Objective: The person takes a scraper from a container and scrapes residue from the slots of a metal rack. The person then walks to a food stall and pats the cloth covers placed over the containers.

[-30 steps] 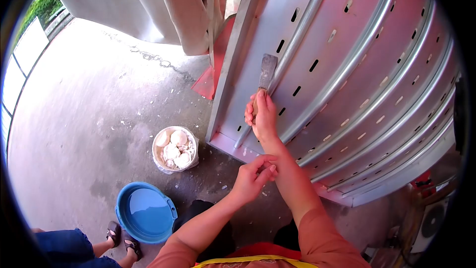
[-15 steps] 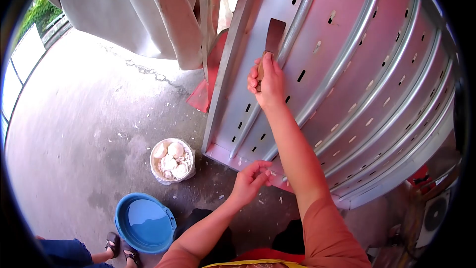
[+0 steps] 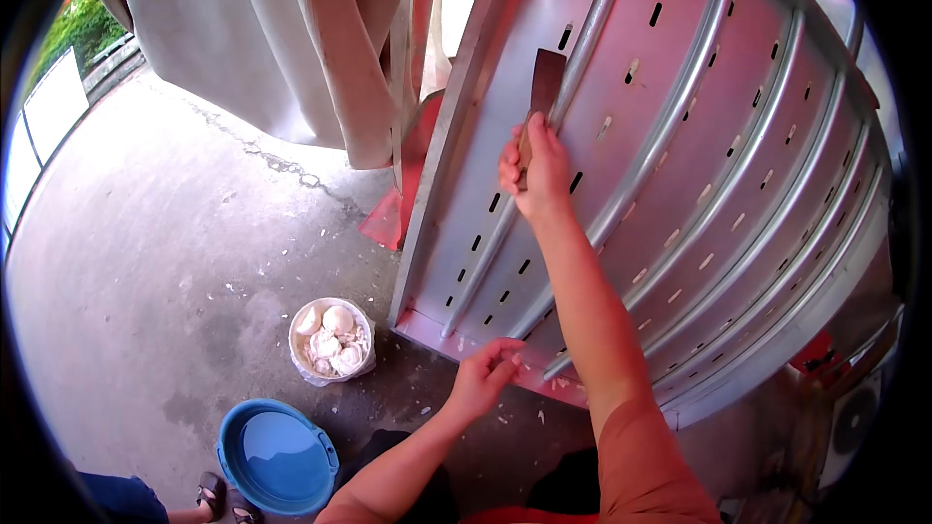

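My right hand [image 3: 544, 167] is wrapped round the wooden handle of a broad-bladed knife [image 3: 547, 80]. Its dark, squarish blade points away from me, over a large slotted metal rack [image 3: 621, 136] with raised tubes. Lower down, my left hand [image 3: 482, 378] has its thumb and fingers curled together by the rack's near edge. Whatever lies between those fingers, if anything, is too small to make out. Small pale scraps [image 3: 558, 383] lie along that edge, close to the left hand.
A white bucket [image 3: 297, 362] of round whitish pieces and scraps stands on the concrete floor left of the rack. Nearer is a blue basin [image 3: 225, 432] with water. Another person's shoes [image 3: 212, 493] are at lower left. A pale cloth [image 3: 262, 49] hangs beyond.
My right hand and the knife have shifted slightly to the right and down in view. My left hand is slightly lower. The head view has also shifted a little.
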`<move>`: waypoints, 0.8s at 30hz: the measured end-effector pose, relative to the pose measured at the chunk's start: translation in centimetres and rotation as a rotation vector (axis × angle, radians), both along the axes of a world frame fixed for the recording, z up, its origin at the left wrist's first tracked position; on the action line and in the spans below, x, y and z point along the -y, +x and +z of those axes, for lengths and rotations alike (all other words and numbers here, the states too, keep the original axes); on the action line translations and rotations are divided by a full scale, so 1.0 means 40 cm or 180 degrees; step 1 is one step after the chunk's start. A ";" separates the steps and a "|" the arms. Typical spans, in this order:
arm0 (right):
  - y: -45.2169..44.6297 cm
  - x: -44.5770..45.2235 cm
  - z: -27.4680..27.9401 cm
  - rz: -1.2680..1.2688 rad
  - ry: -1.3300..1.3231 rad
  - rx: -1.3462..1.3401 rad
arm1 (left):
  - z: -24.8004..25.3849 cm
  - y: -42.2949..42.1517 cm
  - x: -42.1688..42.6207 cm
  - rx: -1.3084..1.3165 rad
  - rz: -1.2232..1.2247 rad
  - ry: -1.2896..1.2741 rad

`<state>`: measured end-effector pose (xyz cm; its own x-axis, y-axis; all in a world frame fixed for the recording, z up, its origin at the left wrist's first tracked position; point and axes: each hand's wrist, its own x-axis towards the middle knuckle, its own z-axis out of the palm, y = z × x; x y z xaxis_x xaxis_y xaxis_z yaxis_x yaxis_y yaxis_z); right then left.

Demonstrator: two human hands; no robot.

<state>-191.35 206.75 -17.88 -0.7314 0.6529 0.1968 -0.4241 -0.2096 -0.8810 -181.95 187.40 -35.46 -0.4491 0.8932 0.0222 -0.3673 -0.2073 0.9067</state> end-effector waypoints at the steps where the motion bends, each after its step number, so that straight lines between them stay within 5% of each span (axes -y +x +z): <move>1: -0.009 -0.019 0.027 0.0068 -0.0030 -0.0016 | -0.003 0.002 -0.001 0.0067 0.0021 -0.0033; 9: -0.016 -0.026 0.072 0.0200 -0.0147 0.0088 | -0.005 -0.001 -0.002 0.0086 -0.0034 0.0003; 15: -0.022 0.006 0.123 -0.0107 0.0775 0.0058 | -0.005 0.005 0.006 0.0099 0.0009 0.0052; 24: -0.070 -0.113 0.292 0.0351 -0.0039 -0.0599 | -0.009 0.003 0.004 0.0093 -0.0044 0.0036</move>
